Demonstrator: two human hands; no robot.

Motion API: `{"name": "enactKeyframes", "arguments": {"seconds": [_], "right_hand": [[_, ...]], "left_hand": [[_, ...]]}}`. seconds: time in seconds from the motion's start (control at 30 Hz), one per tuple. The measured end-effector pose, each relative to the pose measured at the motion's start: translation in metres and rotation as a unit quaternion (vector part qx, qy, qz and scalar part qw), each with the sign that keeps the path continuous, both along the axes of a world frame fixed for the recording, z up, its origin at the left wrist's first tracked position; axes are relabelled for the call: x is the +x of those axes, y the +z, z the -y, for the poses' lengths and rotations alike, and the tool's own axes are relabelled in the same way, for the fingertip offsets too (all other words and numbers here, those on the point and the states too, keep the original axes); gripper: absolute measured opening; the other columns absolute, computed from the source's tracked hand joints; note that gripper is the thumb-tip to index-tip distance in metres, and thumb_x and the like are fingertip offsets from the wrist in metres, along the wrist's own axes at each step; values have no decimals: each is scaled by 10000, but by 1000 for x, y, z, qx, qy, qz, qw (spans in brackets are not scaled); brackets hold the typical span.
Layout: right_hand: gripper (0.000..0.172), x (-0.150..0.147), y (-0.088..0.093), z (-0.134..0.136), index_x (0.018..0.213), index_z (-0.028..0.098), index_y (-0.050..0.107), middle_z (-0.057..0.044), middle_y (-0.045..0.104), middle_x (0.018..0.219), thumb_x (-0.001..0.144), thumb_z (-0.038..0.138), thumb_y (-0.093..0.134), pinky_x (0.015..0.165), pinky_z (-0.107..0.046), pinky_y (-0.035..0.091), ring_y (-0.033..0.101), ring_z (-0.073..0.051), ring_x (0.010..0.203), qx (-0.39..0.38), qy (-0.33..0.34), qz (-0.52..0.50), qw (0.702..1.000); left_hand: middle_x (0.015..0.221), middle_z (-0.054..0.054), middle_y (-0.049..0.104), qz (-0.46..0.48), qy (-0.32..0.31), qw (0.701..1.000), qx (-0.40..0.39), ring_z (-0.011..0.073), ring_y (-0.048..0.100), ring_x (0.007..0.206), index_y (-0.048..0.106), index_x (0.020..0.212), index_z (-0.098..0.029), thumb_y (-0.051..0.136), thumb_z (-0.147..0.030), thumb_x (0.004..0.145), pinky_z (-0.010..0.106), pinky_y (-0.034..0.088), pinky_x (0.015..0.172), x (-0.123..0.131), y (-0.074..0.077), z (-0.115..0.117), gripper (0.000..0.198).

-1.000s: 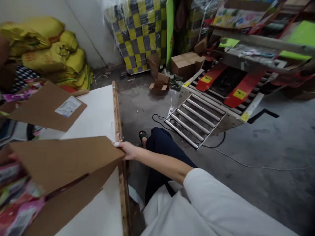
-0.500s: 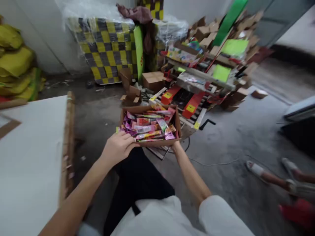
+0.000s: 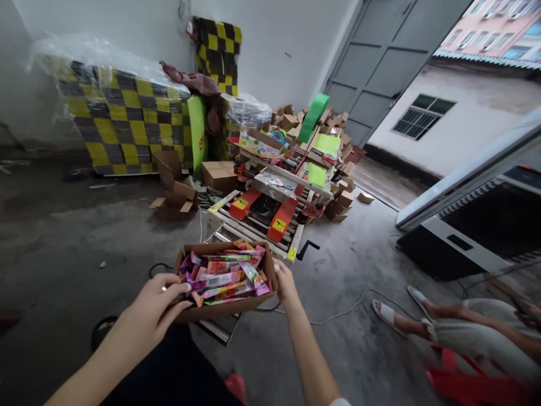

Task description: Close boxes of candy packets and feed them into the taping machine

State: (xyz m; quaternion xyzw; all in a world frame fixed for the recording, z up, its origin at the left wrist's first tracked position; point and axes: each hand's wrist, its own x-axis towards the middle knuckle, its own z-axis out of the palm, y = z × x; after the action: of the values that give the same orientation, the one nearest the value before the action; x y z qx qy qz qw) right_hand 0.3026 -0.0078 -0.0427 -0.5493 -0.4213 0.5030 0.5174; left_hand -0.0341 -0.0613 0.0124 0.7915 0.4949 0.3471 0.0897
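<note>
An open cardboard box (image 3: 228, 310) is held up in front of me, over the near end of the roller conveyor. Inside lie many slim wrapped packets (image 3: 224, 280) in pink, purple, yellow and green. My left hand (image 3: 158, 301) grips the near left corner of the box, its fingertips reaching over the rim against the packets. At the opposite end, my right hand (image 3: 285, 285) holds the right wall; some of its fingers are hidden behind the cardboard.
Ahead stands a carton-sealing machine (image 3: 274, 197) with a crank handle (image 3: 307, 250) sticking out. A cable (image 3: 338, 316) crosses the floor. At right sits a person (image 3: 460, 332) near a red stool (image 3: 477, 383). An open carton (image 3: 175, 194) lies left of the machine.
My view has swung to the right, and the sealing machine is nearer. The box stays in both hands; my left fingers now reach further over its rim. The white table has left view.
</note>
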Motion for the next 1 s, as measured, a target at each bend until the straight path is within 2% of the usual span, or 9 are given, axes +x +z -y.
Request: {"name": "enactKeyframes", "arguments": {"seconds": [0.17,0.33,0.43,0.53,0.63,0.7,0.77,0.9,1.0], "right_hand": [[618,11,30,5,1070,219,702,-52,678,864,692,707,717,638,-305,480,608,-210,752,16,4,-8,1000],[542,13,49,10,1039,202,674,8,615,768,633,533,812,660,-266,444,540,-155,715,42,27,80,996],[561,17,51,9,1002,207,642,22,617,770,580,515,846,666,-264,448,540,-142,705,33,41,82,995],[541,22,52,7,874,214,583,44,584,703,539,525,873,595,-247,426,516,-122,632,-5,56,82,995],[523,25,55,5,756,216,508,64,523,622,585,569,854,518,-226,371,460,-95,545,-27,86,97,991],[550,27,59,2,715,219,471,68,510,594,598,602,848,495,-223,356,444,-89,517,-29,118,109,987],[570,30,62,-2,698,220,454,68,512,584,606,619,850,491,-223,360,449,-90,509,-29,163,123,978],[574,34,70,-15,699,214,437,60,528,585,656,608,852,513,-217,381,473,-91,525,-46,291,155,943],[548,30,75,-23,785,193,503,39,565,690,680,599,855,583,-215,427,518,-97,617,-56,395,170,901]], "left_hand": [[801,46,637,-107,-50,991,-58,228,628,770,681,678,-264,468,-446,952,314,476,655,-5,19,-26,392],[925,64,669,-207,-68,972,-88,196,647,761,732,825,-220,525,-273,943,274,421,618,50,48,-49,243],[974,121,698,-291,-118,933,-174,251,680,830,745,875,-163,631,-112,828,295,449,661,92,42,-63,134],[956,117,710,-285,-142,920,-227,273,692,854,751,962,-170,723,-137,777,299,479,690,108,32,-71,190],[1108,105,677,-192,-156,950,-190,252,688,888,698,1182,-214,783,-321,788,297,520,745,88,33,-68,417],[1271,128,614,-123,-149,976,-102,273,660,1059,610,1335,-225,732,-418,847,349,529,911,60,36,-63,538],[1448,150,516,-102,-146,984,-22,314,529,1319,535,1423,-222,648,-485,912,449,416,1133,31,34,-61,586],[1682,177,198,-179,-202,963,-12,353,203,1555,366,1557,-203,559,-591,951,572,158,1259,3,24,-66,744],[1696,152,158,-234,-262,936,-20,344,184,1566,380,1558,-239,594,-618,926,557,87,1272,19,18,-75,767]]}}
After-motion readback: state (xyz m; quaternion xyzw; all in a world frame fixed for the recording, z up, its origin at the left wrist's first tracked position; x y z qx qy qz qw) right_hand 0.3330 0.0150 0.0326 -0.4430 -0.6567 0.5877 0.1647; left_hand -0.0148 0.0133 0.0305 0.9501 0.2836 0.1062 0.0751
